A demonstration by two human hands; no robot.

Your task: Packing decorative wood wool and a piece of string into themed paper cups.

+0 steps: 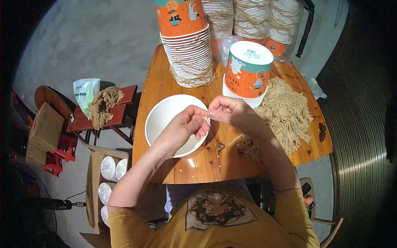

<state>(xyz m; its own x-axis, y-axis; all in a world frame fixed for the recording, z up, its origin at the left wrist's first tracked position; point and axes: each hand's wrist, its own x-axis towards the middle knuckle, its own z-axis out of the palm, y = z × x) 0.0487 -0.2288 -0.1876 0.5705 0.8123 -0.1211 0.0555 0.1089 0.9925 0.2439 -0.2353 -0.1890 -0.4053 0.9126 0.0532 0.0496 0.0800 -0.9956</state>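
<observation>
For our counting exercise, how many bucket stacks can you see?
5: a tall front-left stack and a shorter stack to its right, both on the table, then the back-left stack, back-middle stack and back-right stack. More may be hidden behind them.

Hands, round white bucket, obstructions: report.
Left hand, right hand: close together, grip unclear. Bucket: mouth up, partly under hands. Tan cord heap: rightward, not blocking.

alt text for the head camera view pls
A person's left hand and right hand meet fingertip to fingertip over the edge of a white bucket on a wooden table. Stacked buckets stand behind; tan cords lie heaped to the right.
</observation>
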